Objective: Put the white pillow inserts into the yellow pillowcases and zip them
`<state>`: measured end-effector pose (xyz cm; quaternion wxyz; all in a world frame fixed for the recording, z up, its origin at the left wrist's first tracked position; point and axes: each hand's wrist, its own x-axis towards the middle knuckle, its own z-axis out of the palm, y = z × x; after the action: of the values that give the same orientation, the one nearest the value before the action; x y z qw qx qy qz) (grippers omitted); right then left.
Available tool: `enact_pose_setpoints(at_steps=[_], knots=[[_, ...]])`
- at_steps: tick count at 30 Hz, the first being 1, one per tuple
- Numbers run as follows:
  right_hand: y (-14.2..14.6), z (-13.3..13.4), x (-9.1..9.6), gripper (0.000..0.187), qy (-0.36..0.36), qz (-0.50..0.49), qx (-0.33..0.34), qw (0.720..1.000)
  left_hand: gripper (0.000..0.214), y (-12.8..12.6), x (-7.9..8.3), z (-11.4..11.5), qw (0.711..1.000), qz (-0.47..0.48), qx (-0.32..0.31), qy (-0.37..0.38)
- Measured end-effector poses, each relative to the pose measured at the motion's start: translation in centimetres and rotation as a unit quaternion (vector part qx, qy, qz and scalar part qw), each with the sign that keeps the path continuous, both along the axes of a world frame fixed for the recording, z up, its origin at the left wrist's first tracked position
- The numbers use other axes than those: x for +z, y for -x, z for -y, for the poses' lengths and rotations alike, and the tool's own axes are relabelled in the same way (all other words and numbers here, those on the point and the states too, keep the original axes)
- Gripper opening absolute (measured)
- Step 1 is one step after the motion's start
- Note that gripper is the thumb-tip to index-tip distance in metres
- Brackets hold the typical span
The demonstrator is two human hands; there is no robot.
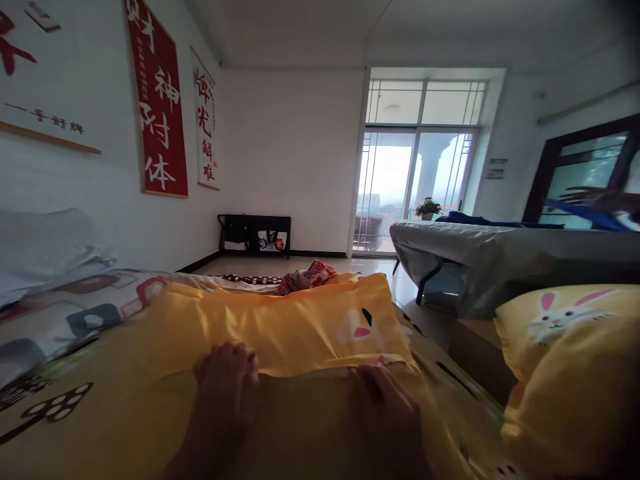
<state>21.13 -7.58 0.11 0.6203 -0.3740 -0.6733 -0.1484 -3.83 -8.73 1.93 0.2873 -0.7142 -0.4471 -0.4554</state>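
Note:
A yellow pillowcase (295,327) with part of a white rabbit print lies spread on the patterned bedding in front of me. At the left of its near edge, my left hand (227,373) has its fingers curled closed over the fabric. My right hand (383,393) pinches the same edge farther right, beside the print. Between the hands the edge sags slightly, and shallow creases cross the cloth. Both thumbs are partly hidden or dark.
A plump yellow rabbit-print pillow (575,360) sits at right by a cardboard box (477,353). Red checked cloth (307,277) lies beyond the pillowcase, and a white pillow (50,247) is at left. Another person's hand (595,198) is above blue cloth on a covered table (450,243).

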Motion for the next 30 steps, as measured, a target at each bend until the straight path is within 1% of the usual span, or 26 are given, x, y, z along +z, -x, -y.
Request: enact_pose_setpoints(at_steps=[1,2,5,7,9,10,13,16,17,20,22,24,28,30], knots=[[0.1,0.1,0.1,0.016,0.001,-0.002,0.005,1.000,0.015,-1.2,0.4,0.2,1.000,-0.014,-0.013,-0.019],[0.1,0.2,0.3,0.017,0.002,-0.003,0.008,1.000,0.022,-2.7,0.8,0.3,0.999,-0.030,-0.035,-0.022],[0.1,0.6,0.7,0.020,0.017,-0.010,0.022,1.000,0.035,-7.3,1.5,0.0,0.991,-0.075,-0.111,0.007],[0.0,0.9,0.8,0.022,0.029,-0.019,0.033,0.999,0.029,-9.9,1.6,-0.9,0.985,-0.098,-0.139,0.023],[-0.3,1.2,0.6,0.022,0.041,-0.019,0.041,0.998,0.012,-11.5,1.5,-1.8,0.982,-0.122,-0.142,0.040],[-0.5,1.3,0.4,0.022,0.044,-0.017,0.043,0.998,0.009,-11.9,1.3,-2.1,0.980,-0.136,-0.136,0.048],[-1.0,1.7,-0.2,0.021,0.040,0.009,0.053,0.998,0.015,-12.1,0.8,-2.4,0.976,-0.160,-0.133,0.063],[-1.1,2.1,-0.7,0.015,0.002,0.025,0.047,0.999,0.015,-11.6,-0.1,-2.2,0.975,-0.129,-0.154,0.100],[-1.1,2.2,-0.9,0.016,-0.012,0.028,0.031,0.999,0.015,-11.5,-0.4,-2.2,0.974,-0.108,-0.156,0.126],[-1.2,2.1,-1.5,0.017,-0.046,0.023,-0.049,0.998,0.018,-11.4,-1.4,-2.5,0.966,-0.051,-0.156,0.197],[-1.6,1.9,-1.9,0.017,-0.056,0.009,-0.087,0.995,0.018,-11.4,-1.7,-2.8,0.960,-0.023,-0.152,0.236],[-2.1,1.7,-2.3,0.017,-0.049,0.007,-0.096,0.994,0.018,-11.6,-1.4,-2.9,0.954,-0.006,-0.130,0.270],[-3.4,1.6,-3.3,0.014,-0.021,0.006,-0.124,0.992,0.019,-11.9,-0.1,-2.6,0.934,-0.023,-0.069,0.351],[-4.0,1.6,-3.9,0.012,-0.016,-0.011,-0.144,0.989,0.020,-11.8,0.4,-2.2,0.925,-0.039,-0.078,0.369]])
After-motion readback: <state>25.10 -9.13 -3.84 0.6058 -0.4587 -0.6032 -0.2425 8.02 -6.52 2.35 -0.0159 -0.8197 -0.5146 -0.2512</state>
